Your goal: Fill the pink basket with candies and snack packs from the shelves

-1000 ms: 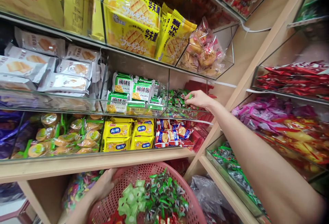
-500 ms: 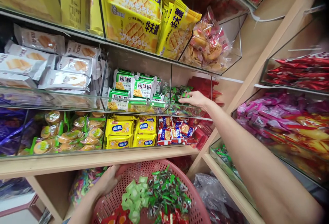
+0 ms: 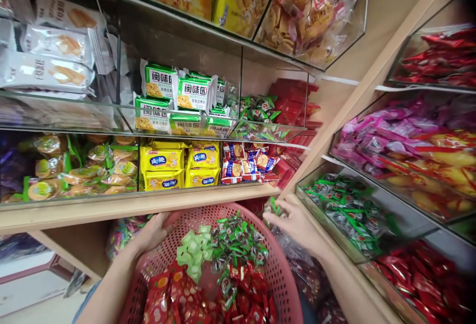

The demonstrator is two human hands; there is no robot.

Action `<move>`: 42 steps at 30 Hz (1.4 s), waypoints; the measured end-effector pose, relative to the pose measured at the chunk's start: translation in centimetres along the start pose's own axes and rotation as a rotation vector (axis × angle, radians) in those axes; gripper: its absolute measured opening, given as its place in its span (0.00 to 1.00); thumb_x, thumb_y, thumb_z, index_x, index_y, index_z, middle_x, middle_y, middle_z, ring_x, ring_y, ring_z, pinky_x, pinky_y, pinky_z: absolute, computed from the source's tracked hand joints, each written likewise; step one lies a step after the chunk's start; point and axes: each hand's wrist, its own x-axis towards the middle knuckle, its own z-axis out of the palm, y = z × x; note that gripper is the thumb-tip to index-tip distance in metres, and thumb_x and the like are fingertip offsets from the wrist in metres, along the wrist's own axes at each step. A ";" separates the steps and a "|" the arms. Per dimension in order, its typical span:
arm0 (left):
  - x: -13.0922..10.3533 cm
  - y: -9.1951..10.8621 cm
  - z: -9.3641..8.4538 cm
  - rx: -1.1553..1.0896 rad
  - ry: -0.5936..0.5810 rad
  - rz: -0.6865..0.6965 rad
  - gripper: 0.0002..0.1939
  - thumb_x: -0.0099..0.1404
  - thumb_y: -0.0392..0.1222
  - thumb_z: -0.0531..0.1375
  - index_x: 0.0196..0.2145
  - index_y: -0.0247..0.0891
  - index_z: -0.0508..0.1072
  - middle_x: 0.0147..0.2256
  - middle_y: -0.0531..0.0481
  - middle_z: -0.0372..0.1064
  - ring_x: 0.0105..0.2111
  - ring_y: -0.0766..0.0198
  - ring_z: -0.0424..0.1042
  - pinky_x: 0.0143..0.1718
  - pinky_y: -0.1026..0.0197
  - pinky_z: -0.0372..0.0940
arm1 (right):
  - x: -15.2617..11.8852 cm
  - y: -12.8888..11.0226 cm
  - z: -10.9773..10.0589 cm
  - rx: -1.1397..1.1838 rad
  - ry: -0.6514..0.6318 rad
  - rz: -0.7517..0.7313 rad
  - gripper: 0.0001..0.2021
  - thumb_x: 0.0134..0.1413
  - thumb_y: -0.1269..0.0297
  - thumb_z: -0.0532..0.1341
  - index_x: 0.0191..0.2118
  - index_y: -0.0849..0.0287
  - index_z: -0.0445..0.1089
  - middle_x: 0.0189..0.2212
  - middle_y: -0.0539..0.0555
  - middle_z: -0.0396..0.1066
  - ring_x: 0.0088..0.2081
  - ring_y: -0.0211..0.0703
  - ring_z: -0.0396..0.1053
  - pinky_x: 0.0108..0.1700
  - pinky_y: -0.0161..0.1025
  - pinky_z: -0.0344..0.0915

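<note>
My left hand [image 3: 154,235] is closed on the left rim of a pink plastic basket [image 3: 277,259] with holes in its wall. Inside the basket lie pale green wrapped sweets [image 3: 195,252], green-and-dark wrapped candies [image 3: 240,240] and red packets [image 3: 178,289]. To the right of the basket's far rim, my right hand [image 3: 292,222] pinches a few green-wrapped candies [image 3: 274,207] between its fingertips. More candies of the same look [image 3: 256,108] sit in a clear bin on the middle shelf, above that hand.
Clear-fronted bins of snacks fill the shelves ahead, among them green-white packets [image 3: 193,93] and yellow packets [image 3: 163,160]. A wooden shelf edge [image 3: 111,200] runs just above the basket. At the right, more bins hold green candies [image 3: 349,212] and red packets [image 3: 427,274].
My right hand has come down from the middle shelf bin to beside the basket, with green-wrapped candies in its fingers. The view has tilted downward. My left hand stays on the rim.
</note>
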 end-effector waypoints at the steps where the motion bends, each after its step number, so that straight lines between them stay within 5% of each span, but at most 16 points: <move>1: 0.0 0.2 -0.1 -0.001 -0.005 -0.005 0.26 0.54 0.45 0.52 0.50 0.32 0.64 0.51 0.41 0.64 0.53 0.53 0.60 0.54 0.56 0.54 | -0.5 1.8 0.9 -0.047 -0.007 0.018 0.11 0.45 0.56 0.61 0.31 0.60 0.68 0.26 0.49 0.69 0.27 0.37 0.64 0.29 0.33 0.60; 5: -0.1 0.8 -0.3 -0.011 -0.035 -0.022 0.26 0.55 0.49 0.52 0.49 0.34 0.65 0.51 0.42 0.65 0.53 0.53 0.60 0.55 0.56 0.53 | -2.1 6.3 2.4 -0.137 -0.073 0.064 0.10 0.47 0.58 0.58 0.34 0.58 0.67 0.28 0.50 0.70 0.30 0.40 0.66 0.31 0.35 0.61; 9: -0.2 0.7 -0.4 -0.008 -0.036 -0.027 0.26 0.56 0.51 0.52 0.49 0.34 0.65 0.51 0.41 0.65 0.52 0.53 0.61 0.54 0.55 0.54 | -3.5 7.6 2.6 -0.107 -0.077 0.077 0.13 0.46 0.60 0.57 0.40 0.57 0.63 0.36 0.52 0.70 0.40 0.45 0.67 0.38 0.37 0.62; 15: 0.0 0.1 0.0 -0.019 -0.028 -0.019 0.25 0.55 0.47 0.52 0.49 0.35 0.65 0.49 0.43 0.66 0.52 0.53 0.61 0.54 0.56 0.54 | -4.2 8.1 3.2 -0.268 -0.089 0.141 0.12 0.46 0.59 0.56 0.38 0.57 0.64 0.30 0.49 0.71 0.29 0.41 0.68 0.33 0.37 0.62; 23: -0.1 0.0 0.0 0.021 -0.031 -0.016 0.22 0.55 0.45 0.51 0.47 0.33 0.67 0.48 0.43 0.68 0.46 0.54 0.66 0.52 0.58 0.56 | -3.8 8.8 4.4 -0.520 -0.037 0.145 0.14 0.46 0.56 0.55 0.37 0.57 0.66 0.33 0.53 0.67 0.32 0.44 0.67 0.33 0.38 0.60; 33: -0.2 -0.1 0.0 0.039 -0.031 0.002 0.22 0.55 0.42 0.50 0.46 0.33 0.67 0.46 0.43 0.69 0.46 0.55 0.66 0.49 0.59 0.59 | -4.0 8.0 4.1 -0.585 -0.027 0.164 0.11 0.48 0.56 0.52 0.35 0.56 0.64 0.21 0.49 0.66 0.26 0.44 0.66 0.27 0.36 0.55; 42: -0.2 0.0 0.0 0.076 -0.031 -0.017 0.23 0.55 0.43 0.49 0.46 0.30 0.67 0.46 0.40 0.68 0.47 0.53 0.66 0.49 0.58 0.58 | -4.9 7.8 3.1 -0.523 -0.011 0.199 0.08 0.47 0.59 0.53 0.31 0.56 0.65 0.21 0.48 0.67 0.23 0.40 0.63 0.25 0.34 0.54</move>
